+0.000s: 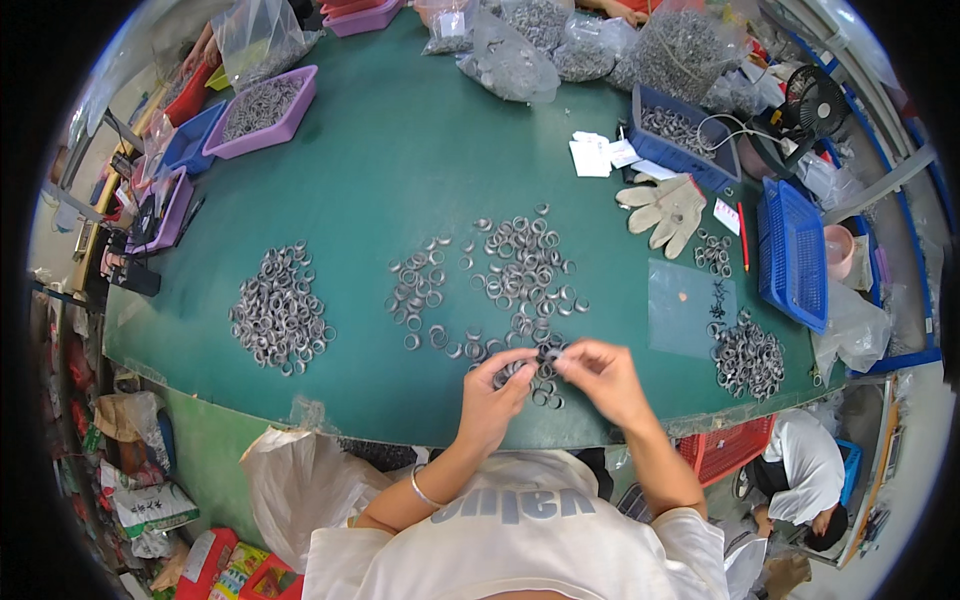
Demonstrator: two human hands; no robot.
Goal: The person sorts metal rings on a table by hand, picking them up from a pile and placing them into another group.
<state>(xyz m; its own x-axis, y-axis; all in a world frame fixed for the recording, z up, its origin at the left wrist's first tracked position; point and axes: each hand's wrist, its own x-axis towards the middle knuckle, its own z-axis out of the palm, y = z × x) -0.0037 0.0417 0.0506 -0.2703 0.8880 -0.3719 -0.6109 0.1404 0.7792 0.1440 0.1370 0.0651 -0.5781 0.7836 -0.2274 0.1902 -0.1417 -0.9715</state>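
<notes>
Small grey metal rings lie in loose heaps on the green table (400, 150). My left hand (492, 400) is curled around several metal rings (512, 372) near the front edge. Beside it, the fingertips of my right hand (608, 380) are pinched on a metal ring (549, 354), partly hidden and a little blurred. A scattered heap of rings (522, 262) spreads just beyond both hands. Another ring heap (280, 312) sits to the left, and a ring pile (748, 360) is at the right.
A blue basket (790, 255), work glove (668, 210), red pencil (743, 237) and clear plastic sheet (680, 310) lie right. Farther back stand a blue bin (650, 165), bags of parts (510, 65) and a purple tray (262, 142). A person (815, 470) bends low at the right.
</notes>
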